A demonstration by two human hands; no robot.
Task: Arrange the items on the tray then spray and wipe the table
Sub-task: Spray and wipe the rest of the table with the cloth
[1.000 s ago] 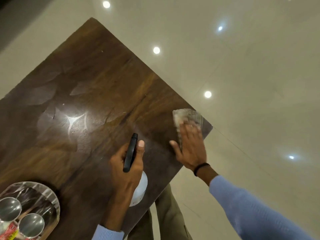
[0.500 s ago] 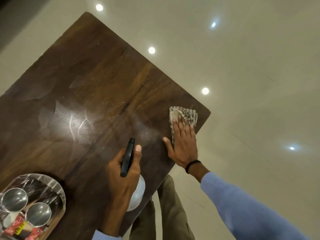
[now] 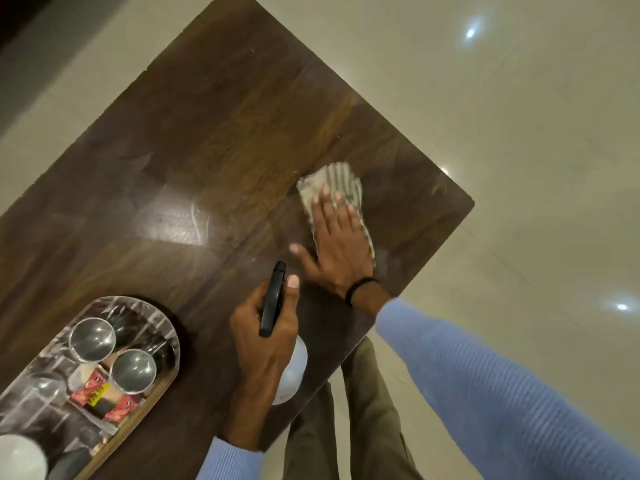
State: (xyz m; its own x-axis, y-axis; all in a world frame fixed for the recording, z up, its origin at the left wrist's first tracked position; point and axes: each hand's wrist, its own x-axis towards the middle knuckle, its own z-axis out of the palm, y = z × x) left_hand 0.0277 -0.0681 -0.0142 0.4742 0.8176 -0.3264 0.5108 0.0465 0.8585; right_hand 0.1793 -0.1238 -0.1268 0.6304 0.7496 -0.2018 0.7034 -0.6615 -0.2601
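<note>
A dark wooden table (image 3: 214, 140) fills the left and middle of the head view. My right hand (image 3: 341, 247) lies flat, fingers spread, pressing a striped cloth (image 3: 336, 181) onto the tabletop near its right corner. My left hand (image 3: 266, 337) grips a white spray bottle (image 3: 292, 375) with a black trigger head (image 3: 273, 297), held upright over the near table edge. An oval mirrored tray (image 3: 162, 327) at lower left carries two steel cups (image 3: 91, 339) and red sachets (image 3: 91, 393). A wet, shiny streaked patch (image 3: 176, 220) shows mid-table.
A white round object (image 3: 19, 459) sits at the bottom left corner beside the tray. Glossy pale floor tiles (image 3: 519, 168) surround the table, reflecting ceiling lights. My trouser legs (image 3: 367, 410) stand against the table's near edge.
My right hand has slid the cloth away from the table's right corner, inward toward the middle. The view has shifted, showing more of the tray. My left hand keeps hold of the bottle.
</note>
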